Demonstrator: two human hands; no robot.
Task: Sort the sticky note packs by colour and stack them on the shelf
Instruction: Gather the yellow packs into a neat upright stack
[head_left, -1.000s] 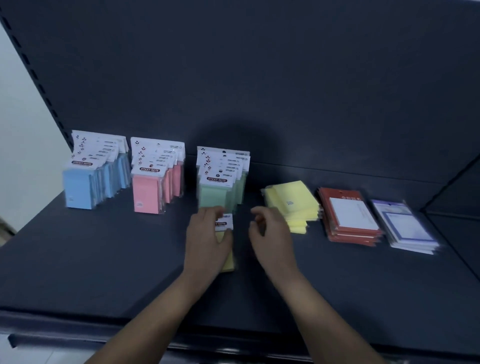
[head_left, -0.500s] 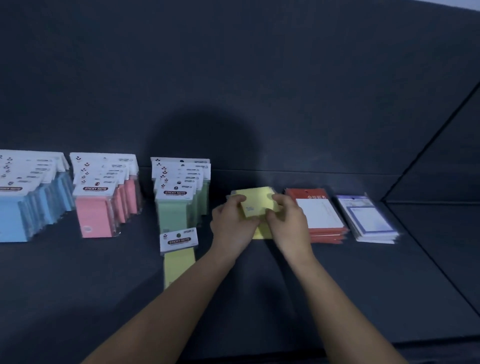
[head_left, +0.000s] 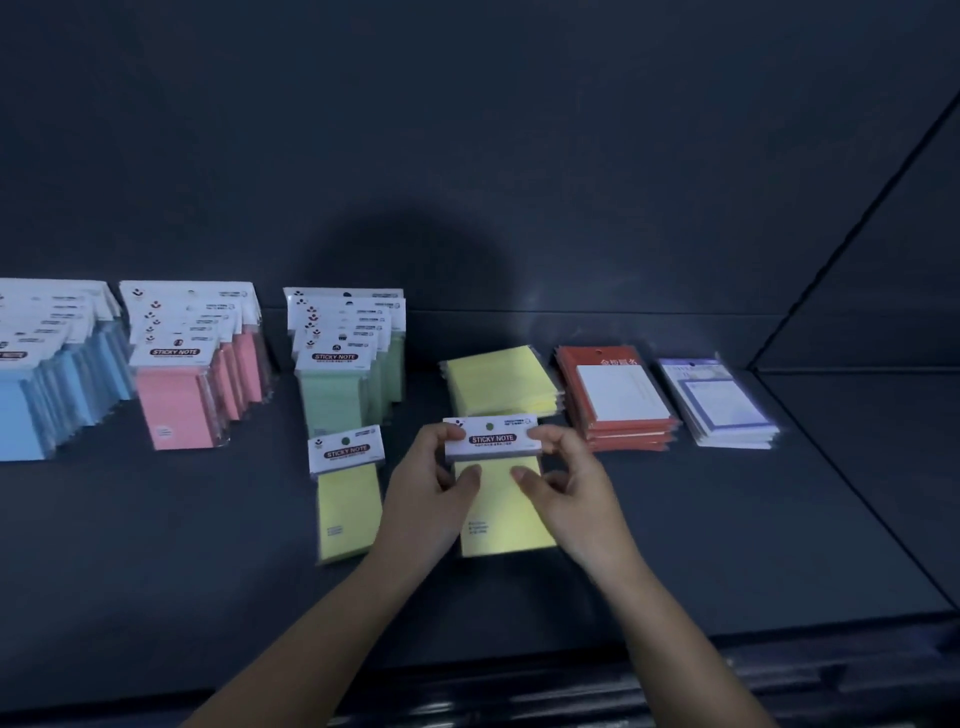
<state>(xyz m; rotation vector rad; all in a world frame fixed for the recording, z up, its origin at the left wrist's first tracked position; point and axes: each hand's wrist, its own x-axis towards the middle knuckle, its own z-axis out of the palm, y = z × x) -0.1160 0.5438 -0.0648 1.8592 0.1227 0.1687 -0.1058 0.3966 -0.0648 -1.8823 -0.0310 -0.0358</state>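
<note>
The left hand and right hand each pinch one end of the white header of a yellow pack at the middle of the shelf, just in front of the flat yellow stack. A second yellow pack lies just left of it, in front of the green row. A broad strip of dark shelf surface lies between the packs and the front edge.

Your left hand and right hand are bare, and so are both forearms, uncovered from the wrists down to where they leave view below the front edge of the shelf. The arms look slim, the wrists narrow. Dim light blurs the nails and finer marks, so you cannot tell more there.
</note>
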